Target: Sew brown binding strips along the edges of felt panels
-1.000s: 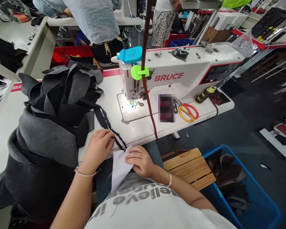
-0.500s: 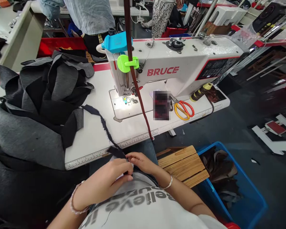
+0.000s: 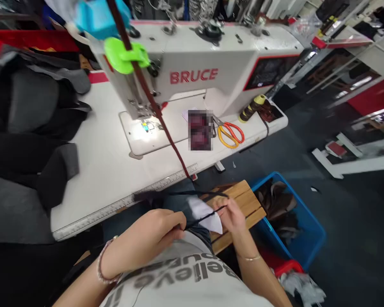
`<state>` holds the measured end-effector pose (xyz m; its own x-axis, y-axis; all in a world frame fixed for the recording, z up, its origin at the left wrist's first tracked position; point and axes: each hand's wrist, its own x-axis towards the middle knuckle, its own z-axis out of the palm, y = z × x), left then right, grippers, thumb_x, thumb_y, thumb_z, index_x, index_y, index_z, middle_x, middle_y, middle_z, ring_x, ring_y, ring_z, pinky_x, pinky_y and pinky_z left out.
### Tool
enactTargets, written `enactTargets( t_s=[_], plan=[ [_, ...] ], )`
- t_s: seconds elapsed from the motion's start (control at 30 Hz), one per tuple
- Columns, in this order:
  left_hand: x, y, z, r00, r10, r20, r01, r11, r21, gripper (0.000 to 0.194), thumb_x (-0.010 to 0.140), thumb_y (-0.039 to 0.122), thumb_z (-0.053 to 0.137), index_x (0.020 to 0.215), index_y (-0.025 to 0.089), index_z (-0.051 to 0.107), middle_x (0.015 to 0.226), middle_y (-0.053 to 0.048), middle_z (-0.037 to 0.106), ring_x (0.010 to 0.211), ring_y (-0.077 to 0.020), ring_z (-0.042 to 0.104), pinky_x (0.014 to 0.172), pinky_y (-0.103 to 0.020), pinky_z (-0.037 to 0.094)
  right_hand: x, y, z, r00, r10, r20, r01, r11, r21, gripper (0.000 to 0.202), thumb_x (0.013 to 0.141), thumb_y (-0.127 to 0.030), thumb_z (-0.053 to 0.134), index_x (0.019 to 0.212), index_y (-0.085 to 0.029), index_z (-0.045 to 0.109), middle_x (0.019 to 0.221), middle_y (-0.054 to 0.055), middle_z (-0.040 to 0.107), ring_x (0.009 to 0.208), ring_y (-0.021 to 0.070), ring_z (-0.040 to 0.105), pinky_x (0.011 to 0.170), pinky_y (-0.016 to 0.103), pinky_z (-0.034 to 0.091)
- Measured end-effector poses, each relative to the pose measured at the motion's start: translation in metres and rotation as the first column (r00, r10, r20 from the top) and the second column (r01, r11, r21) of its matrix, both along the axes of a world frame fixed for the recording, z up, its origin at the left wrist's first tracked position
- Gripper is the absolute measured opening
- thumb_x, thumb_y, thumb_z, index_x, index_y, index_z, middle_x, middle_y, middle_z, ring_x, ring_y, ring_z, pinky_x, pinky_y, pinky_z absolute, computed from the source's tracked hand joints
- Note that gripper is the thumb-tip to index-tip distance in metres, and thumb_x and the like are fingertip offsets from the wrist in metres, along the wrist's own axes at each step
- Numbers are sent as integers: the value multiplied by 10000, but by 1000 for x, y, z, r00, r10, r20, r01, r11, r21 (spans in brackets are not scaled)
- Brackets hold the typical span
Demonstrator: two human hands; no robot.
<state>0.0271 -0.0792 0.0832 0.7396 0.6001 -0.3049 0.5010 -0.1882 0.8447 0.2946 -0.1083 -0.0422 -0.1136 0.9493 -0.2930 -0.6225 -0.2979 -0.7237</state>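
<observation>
A thin dark strip point(image 3: 208, 216) stretches between my two hands above my lap. My left hand point(image 3: 166, 226) is closed on one part of it, near the shirt. Farther right, my right hand point(image 3: 232, 213) pinches the strip, and a loose length runs back left past the table's front edge. A white piece point(image 3: 206, 213) lies or hangs beside the strip, next to my right fingers; whether it is held is unclear. The sewing machine point(image 3: 192, 64) stands on the white table point(image 3: 92, 170) beyond my hands.
Grey and black fabric pieces point(image 3: 35, 98) are heaped at the left. Scissors point(image 3: 230, 134) and a thread cone point(image 3: 252, 108) sit at the table's right. A brown strap point(image 3: 171, 140) hangs before the machine. A wooden stool point(image 3: 252, 204) and blue bin point(image 3: 313, 232) stand at the right.
My right hand has moved right, away from my left hand, drawing the dark strip out between them. The strip's far end has left the tabletop. The white piece shows more, and the view has shifted.
</observation>
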Motion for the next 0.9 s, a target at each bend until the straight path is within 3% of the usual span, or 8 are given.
enactTargets(
  t_s=[0.07,0.13,0.27,0.4,0.5,0.63,0.8,0.9],
  plan=[
    [20,8,-20,999,-37,17,39,995,-91,133,925,221,455,804,200,506,663,44,544,590,-94,448,570,-215,309,50,-11,7,977,-212,34,212,977,-2,288,708,-444,773,639,-232,591,603,-52,485,594,106,487,576,233,458],
    [47,14,-48,995,-64,78,78,980,-185,76,906,237,480,866,203,535,628,54,563,568,-93,478,567,-204,327,96,-28,17,909,-410,80,411,912,1,252,728,-385,770,692,-225,579,637,-61,480,562,81,463,521,192,441],
    [106,13,-108,974,-122,191,163,962,-218,94,876,236,484,908,185,556,661,37,610,641,-114,555,647,-208,387,164,-75,39,685,-722,103,723,690,24,188,844,-275,658,721,-205,536,669,-62,496,525,47,455,480,143,424],
    [141,1,-146,953,-277,122,291,950,-116,143,872,230,452,808,173,566,656,19,612,672,-132,582,690,-223,411,203,-120,52,465,-872,152,881,473,14,224,906,-269,585,708,-187,516,688,-55,539,532,36,488,495,139,430],
    [148,-8,-159,949,-314,-20,313,949,-42,175,885,225,432,817,176,586,669,-2,633,681,-150,598,673,-229,413,225,-141,49,315,-916,248,943,331,23,215,909,-277,590,729,-177,527,654,-65,542,493,28,471,468,133,398],
    [148,-16,-168,937,-288,-197,301,953,40,213,899,228,420,906,188,630,768,-65,671,706,-199,619,612,-257,376,244,-146,28,151,-892,427,979,195,60,166,912,-291,585,796,-175,556,652,-69,545,487,33,471,473,154,388],
    [149,-27,-166,886,-351,-304,396,913,99,271,923,242,396,991,184,652,846,-118,690,768,-237,647,632,-279,399,250,-145,0,123,-846,519,988,155,18,192,955,-312,489,816,-192,546,640,-74,507,467,57,438,471,199,373],
    [148,-40,-156,850,-454,-267,491,866,92,246,921,260,429,978,200,660,858,-99,698,796,-229,655,673,-279,428,260,-155,2,91,-826,557,992,124,22,271,990,-327,387,796,-201,528,623,-71,491,452,73,418,477,222,379]
  ],
)
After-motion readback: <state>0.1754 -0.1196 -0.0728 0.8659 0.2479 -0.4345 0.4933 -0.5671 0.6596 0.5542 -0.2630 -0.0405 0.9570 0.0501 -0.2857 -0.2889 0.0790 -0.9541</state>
